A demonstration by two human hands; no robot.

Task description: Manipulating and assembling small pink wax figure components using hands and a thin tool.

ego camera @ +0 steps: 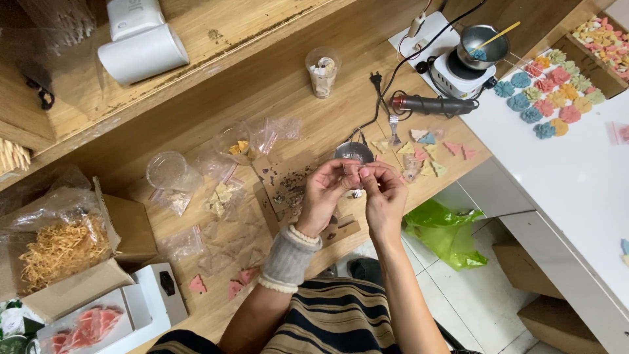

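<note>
Head camera looks down on a small pale object (354, 178) pinched between the fingertips of both hands, held just above the wooden table (275, 85); what it is stays too small to tell. Left hand (321, 196) and right hand (385, 196) both close their fingers on it. Just beyond sits a small metal cup (354, 153), with pastel wax shapes (426, 149) scattered to the right.
</note>
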